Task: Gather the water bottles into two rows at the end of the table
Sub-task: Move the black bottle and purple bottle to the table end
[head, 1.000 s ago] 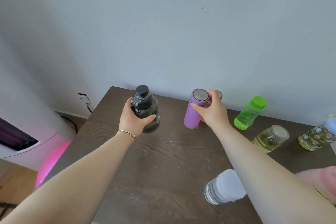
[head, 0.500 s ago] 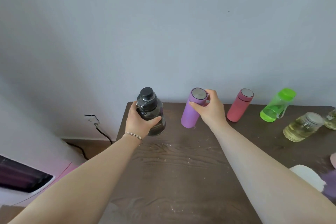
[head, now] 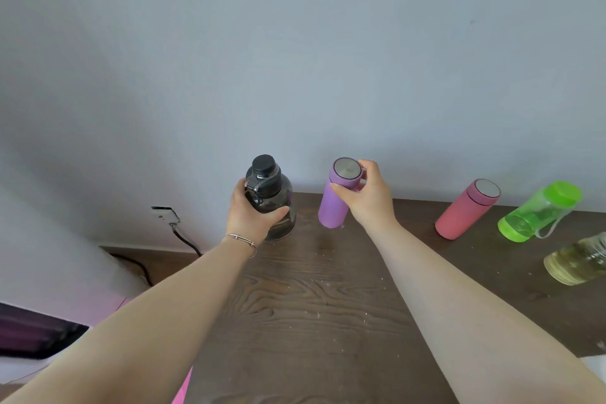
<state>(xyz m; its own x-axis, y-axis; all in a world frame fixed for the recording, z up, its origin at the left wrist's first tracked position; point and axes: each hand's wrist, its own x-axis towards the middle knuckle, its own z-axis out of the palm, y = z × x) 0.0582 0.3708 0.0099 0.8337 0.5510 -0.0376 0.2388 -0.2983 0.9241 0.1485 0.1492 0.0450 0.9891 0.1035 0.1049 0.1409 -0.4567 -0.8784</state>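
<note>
My left hand (head: 254,218) grips the smoky black bottle (head: 273,203); my right hand (head: 367,197) clasps the purple flask (head: 334,207). Glass jar (head: 577,261) on the worktop (head: 328,305) holds yellowish liquid.

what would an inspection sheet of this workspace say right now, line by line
surface: dark wood table, pale crumbs scattered on it
job's things: black bottle and purple bottle at the far left end; pink bottle, green bottle and clear jar with yellowish liquid stand apart to the right
clutter: white thing at the right edge, too cropped to identify
hands: left hand grips the black bottle; right hand grips the purple bottle near its cap
cables: black cable runs down from a wall plug
surroundings: plain grey wall; white and pink object at lower left
</note>
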